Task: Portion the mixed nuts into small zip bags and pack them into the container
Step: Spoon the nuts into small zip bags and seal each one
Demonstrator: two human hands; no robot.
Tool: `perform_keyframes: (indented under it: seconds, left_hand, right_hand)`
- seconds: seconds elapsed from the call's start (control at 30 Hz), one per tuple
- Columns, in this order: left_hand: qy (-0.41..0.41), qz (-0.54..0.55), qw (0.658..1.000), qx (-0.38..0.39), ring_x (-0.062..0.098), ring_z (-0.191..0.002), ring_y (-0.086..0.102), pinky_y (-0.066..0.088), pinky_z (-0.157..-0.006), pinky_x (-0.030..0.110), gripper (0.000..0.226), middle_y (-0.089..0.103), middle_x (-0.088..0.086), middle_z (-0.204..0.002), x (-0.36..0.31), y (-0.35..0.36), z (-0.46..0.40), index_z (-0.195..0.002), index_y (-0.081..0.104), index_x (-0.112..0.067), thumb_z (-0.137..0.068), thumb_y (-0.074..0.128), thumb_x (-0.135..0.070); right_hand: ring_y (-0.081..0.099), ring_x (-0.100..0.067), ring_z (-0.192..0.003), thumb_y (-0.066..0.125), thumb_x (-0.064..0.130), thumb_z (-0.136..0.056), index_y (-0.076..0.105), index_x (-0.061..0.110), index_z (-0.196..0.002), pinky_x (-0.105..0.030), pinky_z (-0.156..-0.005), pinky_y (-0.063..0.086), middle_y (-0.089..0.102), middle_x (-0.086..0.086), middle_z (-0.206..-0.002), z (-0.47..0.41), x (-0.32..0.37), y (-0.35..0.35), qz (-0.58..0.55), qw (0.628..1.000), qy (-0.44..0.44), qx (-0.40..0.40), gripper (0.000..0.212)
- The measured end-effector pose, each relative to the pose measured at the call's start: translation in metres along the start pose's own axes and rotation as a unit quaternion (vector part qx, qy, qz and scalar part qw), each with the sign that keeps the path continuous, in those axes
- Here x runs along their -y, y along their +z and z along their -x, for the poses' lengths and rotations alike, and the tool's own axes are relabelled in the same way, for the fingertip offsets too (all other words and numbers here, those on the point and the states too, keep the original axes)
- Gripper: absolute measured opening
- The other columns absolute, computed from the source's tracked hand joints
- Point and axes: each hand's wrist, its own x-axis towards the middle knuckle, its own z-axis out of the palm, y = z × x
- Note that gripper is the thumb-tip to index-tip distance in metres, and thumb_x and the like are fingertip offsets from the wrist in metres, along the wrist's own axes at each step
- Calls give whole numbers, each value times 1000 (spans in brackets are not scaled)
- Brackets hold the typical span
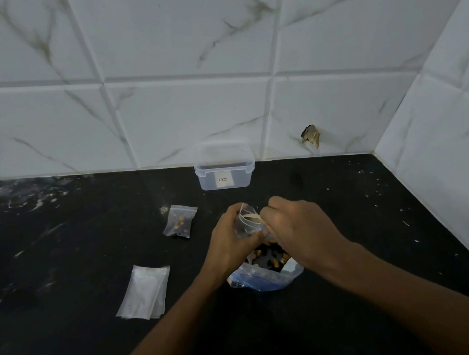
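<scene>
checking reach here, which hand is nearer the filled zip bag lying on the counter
Left. The left hand, holding a small zip bag, is just right of the filled zip bag. The right hand is farther right, beyond the left hand.

Container's label (224,179) print too small
</scene>
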Motion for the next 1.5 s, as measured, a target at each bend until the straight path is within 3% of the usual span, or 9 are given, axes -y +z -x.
perform_keyframes:
  seconds: [0.13, 0.23, 0.43, 0.5, 0.63, 0.97, 1.13, 1.33, 1.5]
  left_hand:
    - [-5, 10, 1000, -13, -5, -104, 58, 48, -82, 14, 58, 62, -14, -116, 2, -5, 1, -126, 50, -35, -76, 80, -33]
    - [-22, 33, 999, -5, -3, -106, 59, 52, -86, 19, 60, 62, -13, -118, 6, -14, 4, -131, 48, -32, -79, 78, -34]
    - [-34, 67, 997, -15, -5, -105, 61, 51, -85, 18, 61, 64, -13, -115, 14, -30, 24, -128, 52, -31, -73, 75, -45]
    - [-35, 60, 998, -10, -7, -107, 59, 50, -82, 14, 64, 63, -14, -118, 17, -33, 28, -130, 51, -31, -72, 74, -46]
    - [-56, 65, 996, 27, -3, -113, 58, 51, -96, 31, 67, 60, -16, -123, 24, -31, 29, -131, 47, -40, -73, 78, -49]
    - [-63, 68, 993, 70, 7, -120, 57, 51, -100, 44, 60, 60, -20, -124, 29, -24, 26, -120, 48, -60, -68, 77, -52]
    - [-64, 59, 994, 62, 9, -121, 56, 49, -101, 45, 61, 59, -18, -126, 27, -26, 26, -119, 47, -62, -66, 77, -56]
    - [-48, 38, 998, 28, -4, -113, 57, 51, -98, 34, 59, 59, -22, -121, 20, -34, 28, -122, 45, -53, -73, 78, -48]
    - [-27, 8, 1000, 7, -17, -107, 53, 46, -86, 14, 56, 57, -26, -114, 7, -37, 25, -120, 44, -51, -78, 77, -35]
  right_hand:
    - [51, -8, -62, 69, 20, -86, 68, 17, -91, -23, -56, 46, 60, 2, -80, -1, -4, -12, -63, 996, 52, -34, 6]
    - [57, -5, -68, 62, 20, -91, 71, 19, -96, -19, -65, 47, 63, 6, -79, -2, -21, -26, -161, 974, 143, -75, 10]
    - [60, -3, -60, 60, 21, -93, 69, 23, -90, -15, -55, 47, 65, 7, -74, 8, -57, 24, -196, 937, 271, 107, 10]
    - [63, -4, -66, 57, 22, -95, 67, 23, -89, -18, -63, 52, 67, 5, -80, 12, -60, 56, -176, 932, 276, 153, 12]
    - [64, -7, -79, 56, 22, -95, 66, 19, -99, -26, -76, 55, 67, 3, -90, 14, -57, 99, -130, 934, 287, 167, 11]
    - [66, -12, -67, 61, 17, -93, 74, 13, -88, -32, -71, 57, 66, 3, -72, -1, -31, 127, -283, 885, 326, 174, 15]
    - [59, -9, -58, 56, 10, -95, 71, 11, -89, -20, -50, 47, 63, 1, -71, -3, -33, 127, -376, 820, 387, 192, 17]
    - [55, -12, -55, 58, 7, -94, 69, 5, -92, -22, -50, 45, 61, -9, -69, 2, -52, 103, -466, 747, 433, 195, 12]
    - [55, -11, -59, 57, 8, -94, 71, 6, -95, -20, -51, 46, 63, -8, -74, 4, -64, 66, -484, 743, 424, 186, 13]
